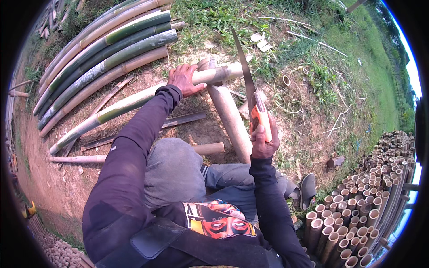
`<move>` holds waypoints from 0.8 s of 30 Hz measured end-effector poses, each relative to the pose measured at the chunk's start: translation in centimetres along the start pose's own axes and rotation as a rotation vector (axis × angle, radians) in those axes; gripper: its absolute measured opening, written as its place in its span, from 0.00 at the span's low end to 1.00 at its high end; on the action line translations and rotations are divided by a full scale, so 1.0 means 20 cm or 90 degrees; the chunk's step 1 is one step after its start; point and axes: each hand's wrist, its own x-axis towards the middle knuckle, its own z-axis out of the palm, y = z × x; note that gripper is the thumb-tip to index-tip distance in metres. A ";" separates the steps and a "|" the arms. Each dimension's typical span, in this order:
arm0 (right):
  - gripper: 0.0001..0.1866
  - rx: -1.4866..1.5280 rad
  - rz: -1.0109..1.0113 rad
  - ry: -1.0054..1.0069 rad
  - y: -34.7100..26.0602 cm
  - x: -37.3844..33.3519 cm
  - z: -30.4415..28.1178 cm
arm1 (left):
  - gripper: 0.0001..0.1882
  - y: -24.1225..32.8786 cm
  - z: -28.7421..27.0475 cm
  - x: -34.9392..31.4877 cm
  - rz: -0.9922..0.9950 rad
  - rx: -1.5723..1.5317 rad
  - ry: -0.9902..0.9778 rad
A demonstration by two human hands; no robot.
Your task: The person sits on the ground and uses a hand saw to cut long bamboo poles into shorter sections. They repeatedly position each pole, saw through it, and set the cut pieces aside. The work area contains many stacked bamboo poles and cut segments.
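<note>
My left hand [184,80] wraps over a long bamboo pole [129,101], thumb along its near side, and presses it down close to its right end. That end lies across a thick bamboo post [229,118], which slants down toward my legs. In my right hand [264,142] is the orange handle of a handsaw [247,71]. Its long blade points away from me and stands at the pole's cut right end; whether the teeth touch the bamboo I cannot tell. The pole's other end slopes down to the ground at the left.
Several green and tan bamboo poles [107,53] lie side by side at the far left. Many short cut bamboo tubes [339,223] stand packed upright at the lower right. A short offcut [335,161] and a split piece [183,119] lie on the ground. A sandal [308,191] shows near my legs.
</note>
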 end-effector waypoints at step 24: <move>0.28 -0.059 -0.002 -0.065 0.09 -0.18 -0.18 | 0.26 0.44 0.01 0.29 -0.122 -0.127 0.014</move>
